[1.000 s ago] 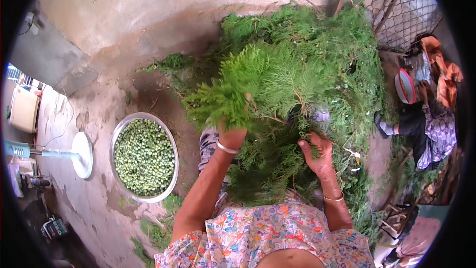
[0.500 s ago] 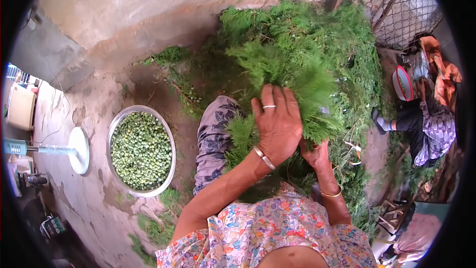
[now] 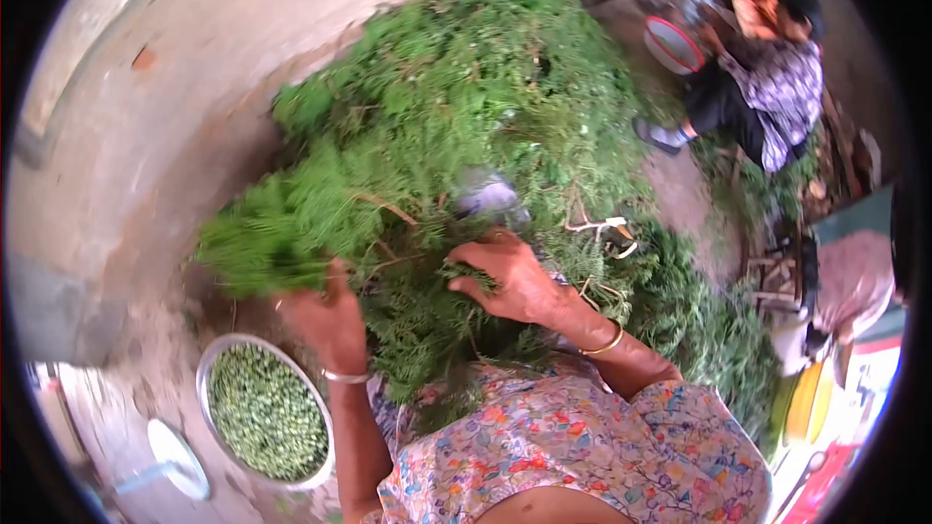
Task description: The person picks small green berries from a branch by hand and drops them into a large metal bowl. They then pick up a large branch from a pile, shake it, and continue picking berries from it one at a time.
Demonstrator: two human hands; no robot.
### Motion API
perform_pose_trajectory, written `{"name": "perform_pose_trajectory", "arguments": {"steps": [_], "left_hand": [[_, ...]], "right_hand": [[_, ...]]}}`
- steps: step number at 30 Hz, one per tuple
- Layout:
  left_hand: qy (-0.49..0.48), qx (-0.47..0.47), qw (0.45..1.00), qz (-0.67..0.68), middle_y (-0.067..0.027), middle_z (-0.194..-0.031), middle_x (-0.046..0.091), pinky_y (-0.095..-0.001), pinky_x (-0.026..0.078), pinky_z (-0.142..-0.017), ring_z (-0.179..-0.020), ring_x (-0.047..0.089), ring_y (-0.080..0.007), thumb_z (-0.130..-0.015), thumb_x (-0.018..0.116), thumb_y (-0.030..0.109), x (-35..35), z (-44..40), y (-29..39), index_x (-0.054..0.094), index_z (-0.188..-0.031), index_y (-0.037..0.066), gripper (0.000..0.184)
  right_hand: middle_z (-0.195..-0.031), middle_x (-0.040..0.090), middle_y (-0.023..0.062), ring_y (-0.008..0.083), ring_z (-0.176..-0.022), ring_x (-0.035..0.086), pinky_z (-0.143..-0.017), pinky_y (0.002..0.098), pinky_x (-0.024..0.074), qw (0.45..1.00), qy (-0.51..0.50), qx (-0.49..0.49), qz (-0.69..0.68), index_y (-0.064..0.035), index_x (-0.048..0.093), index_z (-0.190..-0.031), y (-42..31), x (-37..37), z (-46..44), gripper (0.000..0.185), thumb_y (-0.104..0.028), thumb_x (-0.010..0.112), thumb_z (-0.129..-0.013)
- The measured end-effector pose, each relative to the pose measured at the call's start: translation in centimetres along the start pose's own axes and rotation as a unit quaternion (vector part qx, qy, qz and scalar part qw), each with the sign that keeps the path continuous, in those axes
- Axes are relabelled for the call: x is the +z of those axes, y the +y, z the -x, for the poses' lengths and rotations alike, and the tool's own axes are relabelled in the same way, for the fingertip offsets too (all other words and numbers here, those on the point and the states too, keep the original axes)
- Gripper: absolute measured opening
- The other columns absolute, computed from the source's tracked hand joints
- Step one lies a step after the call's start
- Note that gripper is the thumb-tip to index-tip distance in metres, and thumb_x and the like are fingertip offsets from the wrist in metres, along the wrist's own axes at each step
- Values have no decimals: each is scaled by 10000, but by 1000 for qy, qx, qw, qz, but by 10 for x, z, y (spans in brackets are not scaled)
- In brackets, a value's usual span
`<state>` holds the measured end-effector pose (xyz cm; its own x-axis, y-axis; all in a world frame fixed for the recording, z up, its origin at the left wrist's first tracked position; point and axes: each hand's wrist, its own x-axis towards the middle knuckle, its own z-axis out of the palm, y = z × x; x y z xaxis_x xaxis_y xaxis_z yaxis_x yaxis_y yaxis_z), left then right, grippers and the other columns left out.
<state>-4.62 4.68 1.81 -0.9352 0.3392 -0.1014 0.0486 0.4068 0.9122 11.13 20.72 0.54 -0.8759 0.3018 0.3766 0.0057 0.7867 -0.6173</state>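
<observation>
My left hand (image 3: 330,325), with a silver bracelet, is blurred against the base of a bright green feathery evergreen branch (image 3: 262,243); its fingers look closed on the foliage. The fingers of my right hand (image 3: 505,277), with a gold bracelet, curl around a darker evergreen sprig (image 3: 427,301) over my lap. Foliage hides some fingertips. A large heap of cut evergreen branches (image 3: 485,68) lies in front of me. Down to the left, a round metal basin (image 3: 206,383) holds many small green berry-like pieces (image 3: 267,412).
Another person (image 3: 777,87) sits at the upper right by a red-rimmed white bowl (image 3: 673,46). A wall (image 3: 194,58) runs along the upper left. A pale round stand base (image 3: 180,456) is on the floor beyond the basin. A wooden stool (image 3: 777,277) stands at right.
The view has turned toward the right. My hands have moved apart: the left to the left beside bright foliage, the right onto a sprig over my lap.
</observation>
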Motion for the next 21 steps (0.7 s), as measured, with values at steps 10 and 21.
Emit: {"name": "perform_pose_trajectory", "arguments": {"steps": [10, 21], "left_hand": [[-219, 425, 864, -158, -306, -1343, 360, -542, 279, -1041, -1250, 311, -518, -844, 618, 205, 78, 38, -3, 358, -1349, -29, 614], [-225, 462, 815, -268, -263, -1324, 409, -542, 366, -974, -1187, 395, -491, -706, 727, 179, 91, 55, -10, 563, -1102, -33, 478]], "right_hand": [[-1056, 626, 206, 388, -957, 609, -824, 432, 485, 986, 28, 99, -132, 5, 546, -1190, -15, -54, 2, 493, -124, 714, -744], [-679, 608, 234, 339, -664, 627, -625, 427, 483, 921, 110, 374, 14, 81, 581, -852, 50, -69, -26, 361, -268, 667, -817]]}}
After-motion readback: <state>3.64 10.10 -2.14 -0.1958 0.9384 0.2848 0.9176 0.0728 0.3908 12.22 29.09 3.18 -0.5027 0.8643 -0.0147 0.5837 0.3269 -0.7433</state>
